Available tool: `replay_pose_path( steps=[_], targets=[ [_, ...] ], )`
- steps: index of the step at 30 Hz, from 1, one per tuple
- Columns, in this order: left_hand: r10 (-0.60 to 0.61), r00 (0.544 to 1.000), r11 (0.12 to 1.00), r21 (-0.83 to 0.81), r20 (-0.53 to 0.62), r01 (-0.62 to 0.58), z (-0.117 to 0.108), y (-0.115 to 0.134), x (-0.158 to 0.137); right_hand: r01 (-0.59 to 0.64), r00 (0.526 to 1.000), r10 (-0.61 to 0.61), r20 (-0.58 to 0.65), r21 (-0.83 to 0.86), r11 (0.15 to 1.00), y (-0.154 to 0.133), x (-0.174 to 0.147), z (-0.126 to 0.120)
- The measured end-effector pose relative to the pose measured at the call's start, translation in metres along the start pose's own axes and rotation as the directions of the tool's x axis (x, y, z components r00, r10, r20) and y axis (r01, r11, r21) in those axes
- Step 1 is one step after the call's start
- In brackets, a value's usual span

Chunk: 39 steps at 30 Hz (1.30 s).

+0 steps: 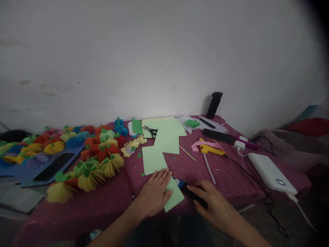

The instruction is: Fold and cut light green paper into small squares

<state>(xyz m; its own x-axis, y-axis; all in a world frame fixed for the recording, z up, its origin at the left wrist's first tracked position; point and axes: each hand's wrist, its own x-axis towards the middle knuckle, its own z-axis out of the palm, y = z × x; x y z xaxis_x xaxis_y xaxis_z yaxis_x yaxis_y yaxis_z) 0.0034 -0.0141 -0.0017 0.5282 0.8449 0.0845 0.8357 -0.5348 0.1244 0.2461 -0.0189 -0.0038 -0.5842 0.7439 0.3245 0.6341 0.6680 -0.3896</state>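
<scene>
While left fingers (160, 176) lie flat on one green sheet (176, 196), right fingers (199, 191) grip one cutter (190, 193), one bottle (214, 105) behind

Checked maroon tablecloth (187, 169) beneath pale green sheets (168, 137), paper pumpkins (90, 179), yellow glue gun (211, 149), white power bank (271, 173).

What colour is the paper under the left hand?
The paper is pale green, in the head view.

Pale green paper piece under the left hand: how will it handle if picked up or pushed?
The pale green paper piece is probably light, since it looks thin. Its straight edges and flat, uncurled look suggest some stiffness, though it could still bend. Pushed, it would likely slide rather than roll or tip, lying flat once the left hand lets go.
</scene>
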Motion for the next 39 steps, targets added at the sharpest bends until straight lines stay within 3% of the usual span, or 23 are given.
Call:
replay_pose_path(
  steps=[24,34,39],
  targets=[
    [-0.002,1.000,1.000,-0.006,-0.003,0.002,-0.002,0.000,0.000,-0.003,1.000,0.003,-0.008,0.001,1.000,0.003,0.015,0.005],
    [-0.005,1.000,1.000,-0.012,-0.002,0.005,-0.001,0.001,0.000,-0.006,1.000,0.005,-0.022,-0.012,1.000,0.016,0.006,0.005],
    [0.001,1.000,1.000,-0.018,-0.011,-0.001,-0.001,0.001,0.000,-0.032,0.993,0.027,-0.111,-0.043,0.999,0.021,0.011,-0.001]
  ],
)
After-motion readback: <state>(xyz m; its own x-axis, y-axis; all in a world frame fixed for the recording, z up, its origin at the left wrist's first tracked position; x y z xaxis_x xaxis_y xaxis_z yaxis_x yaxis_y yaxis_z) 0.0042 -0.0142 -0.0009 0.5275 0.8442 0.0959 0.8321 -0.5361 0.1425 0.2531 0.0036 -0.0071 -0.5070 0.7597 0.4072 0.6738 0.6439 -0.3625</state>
